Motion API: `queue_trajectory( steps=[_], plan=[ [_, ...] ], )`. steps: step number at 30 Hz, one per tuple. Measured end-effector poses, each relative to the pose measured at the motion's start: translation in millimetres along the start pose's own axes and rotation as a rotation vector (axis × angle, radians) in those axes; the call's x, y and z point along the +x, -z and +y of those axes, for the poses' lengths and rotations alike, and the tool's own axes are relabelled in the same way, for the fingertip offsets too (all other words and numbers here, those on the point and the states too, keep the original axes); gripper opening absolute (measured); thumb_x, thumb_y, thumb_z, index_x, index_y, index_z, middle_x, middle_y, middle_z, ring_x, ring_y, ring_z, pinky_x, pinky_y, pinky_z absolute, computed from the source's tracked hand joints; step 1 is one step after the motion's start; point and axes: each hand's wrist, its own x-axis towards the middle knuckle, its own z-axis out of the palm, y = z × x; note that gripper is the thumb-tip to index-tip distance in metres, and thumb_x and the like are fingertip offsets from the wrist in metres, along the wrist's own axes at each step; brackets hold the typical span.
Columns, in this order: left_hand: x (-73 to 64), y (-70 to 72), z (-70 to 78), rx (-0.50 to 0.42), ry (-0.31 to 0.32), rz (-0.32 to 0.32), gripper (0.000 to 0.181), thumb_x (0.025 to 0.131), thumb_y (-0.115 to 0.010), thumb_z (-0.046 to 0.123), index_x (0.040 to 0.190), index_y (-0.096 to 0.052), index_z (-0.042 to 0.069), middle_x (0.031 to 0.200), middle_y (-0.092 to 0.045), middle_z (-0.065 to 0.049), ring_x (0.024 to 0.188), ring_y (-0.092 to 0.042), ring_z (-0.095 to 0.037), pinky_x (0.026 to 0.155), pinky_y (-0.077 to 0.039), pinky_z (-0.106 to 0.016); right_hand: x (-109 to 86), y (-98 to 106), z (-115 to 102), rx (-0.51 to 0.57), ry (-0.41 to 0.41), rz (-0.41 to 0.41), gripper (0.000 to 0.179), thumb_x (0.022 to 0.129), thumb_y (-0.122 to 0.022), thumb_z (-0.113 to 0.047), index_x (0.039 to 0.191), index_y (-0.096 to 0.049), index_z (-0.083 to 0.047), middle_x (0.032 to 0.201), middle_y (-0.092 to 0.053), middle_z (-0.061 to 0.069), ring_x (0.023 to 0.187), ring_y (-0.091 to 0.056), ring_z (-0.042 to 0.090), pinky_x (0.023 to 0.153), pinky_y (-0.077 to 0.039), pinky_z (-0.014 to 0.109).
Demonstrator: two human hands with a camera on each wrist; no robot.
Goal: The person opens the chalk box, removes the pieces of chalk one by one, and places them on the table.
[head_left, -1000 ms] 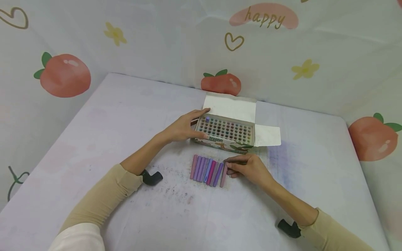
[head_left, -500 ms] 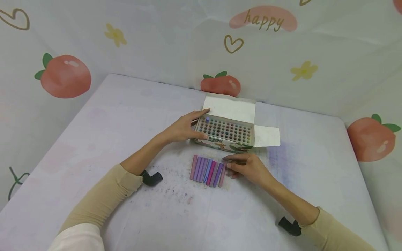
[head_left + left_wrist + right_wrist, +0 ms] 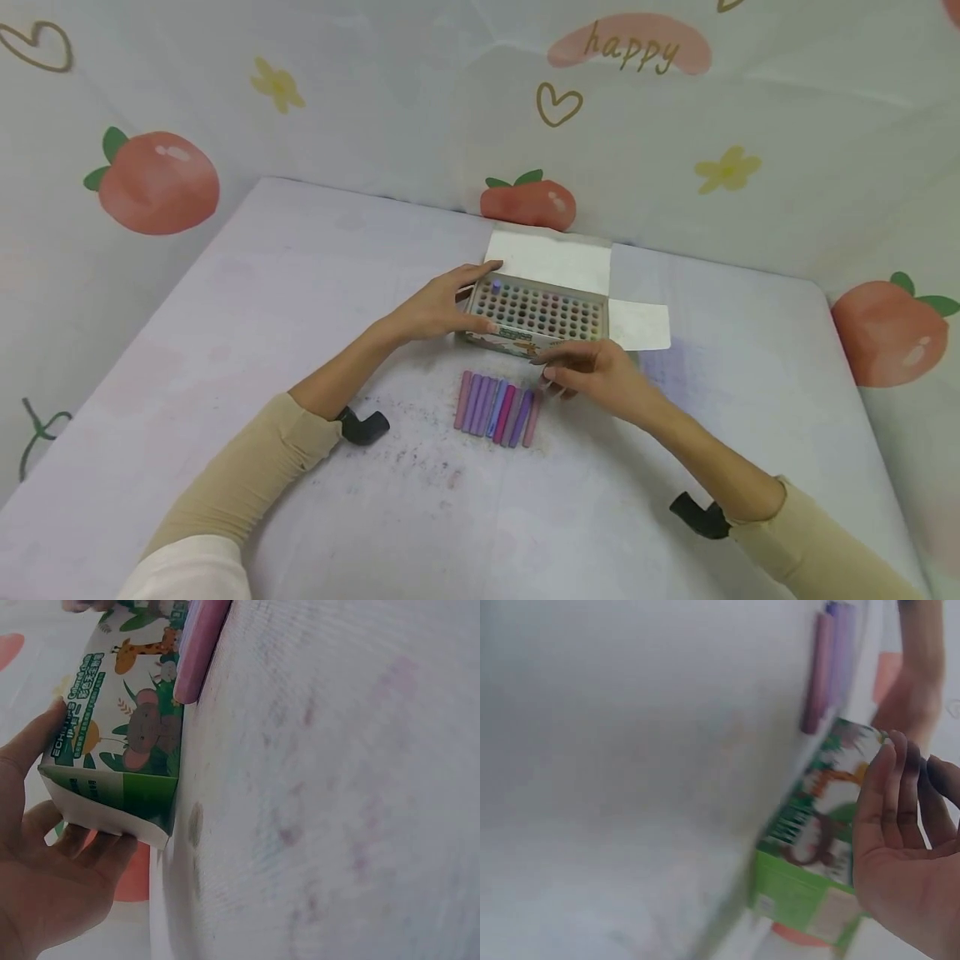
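A printed chalk box stands with its lid flap up, showing a tray of holes. One purple chalk pokes up at the tray's back left. My left hand grips the box's left end; in the left wrist view the thumb lies on the printed side and the fingers reach past the end flap. Several chalk sticks, pink, purple, blue and magenta, lie side by side before the box. My right hand hovers near the box's front right, its fingers slightly bent, with nothing seen in them.
The white table carries coloured chalk dust around the sticks. A side flap sticks out at the box's right. Dark curved pieces sit at both wrists. A fruit-patterned cloth hangs behind the table.
The pink stick at the row's right end shifted slightly left under my right fingers. My right hand then left it and moved up toward the box. The left hand stays put.
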Motion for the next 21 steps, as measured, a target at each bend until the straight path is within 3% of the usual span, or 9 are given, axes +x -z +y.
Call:
queue_trajectory(
  steps=[4, 9, 16, 21],
  plan=[
    [2.2, 0.0, -1.2, -0.031, -0.024, -0.008, 0.091, 0.084, -0.081, 0.031, 0.158, -0.028, 0.028, 0.161, -0.025, -0.008, 0.148, -0.025, -0.027, 0.118, -0.029, -0.044, 4.3, 6.8, -13.7, -0.027, 0.017, 0.040, 0.025, 0.096, -0.065, -0.009, 0.118, -0.069, 0.003, 0.098, -0.072, 0.017, 0.086, -0.068, 0.040, 0.072, -0.060, 0.048],
    [2.3, -2.3, -3.1, -0.061, -0.044, -0.006, 0.089, 0.085, -0.081, 0.029, 0.157, -0.029, 0.024, 0.162, -0.024, -0.003, 0.148, -0.024, -0.026, 0.119, -0.028, -0.039, 14.7, 12.8, -22.9, -0.074, 0.027, 0.083, 0.024, 0.097, -0.066, -0.011, 0.118, -0.070, 0.000, 0.102, -0.071, 0.015, 0.087, -0.068, 0.034, 0.072, -0.060, 0.043],
    [-1.4, -2.5, -3.4, -0.077, -0.025, 0.012, 0.088, 0.084, -0.081, 0.028, 0.156, -0.031, 0.026, 0.162, -0.025, 0.000, 0.148, -0.025, -0.027, 0.118, -0.029, -0.039, 37.3, 13.2, -27.2, -0.059, 0.061, 0.081, 0.027, 0.097, -0.065, -0.012, 0.120, -0.068, 0.002, 0.108, -0.071, 0.017, 0.092, -0.070, 0.032, 0.074, -0.061, 0.041],
    [-2.6, -1.7, -2.6, -0.074, -0.026, 0.013, 0.088, 0.084, -0.081, 0.027, 0.156, -0.030, 0.025, 0.161, -0.025, -0.002, 0.148, -0.026, -0.028, 0.118, -0.030, -0.043, 51.4, 9.8, -28.2, -0.117, 0.077, 0.126, 0.025, 0.098, -0.065, -0.016, 0.118, -0.070, -0.003, 0.099, -0.072, 0.012, 0.086, -0.068, 0.024, 0.070, -0.059, 0.035]
  ],
)
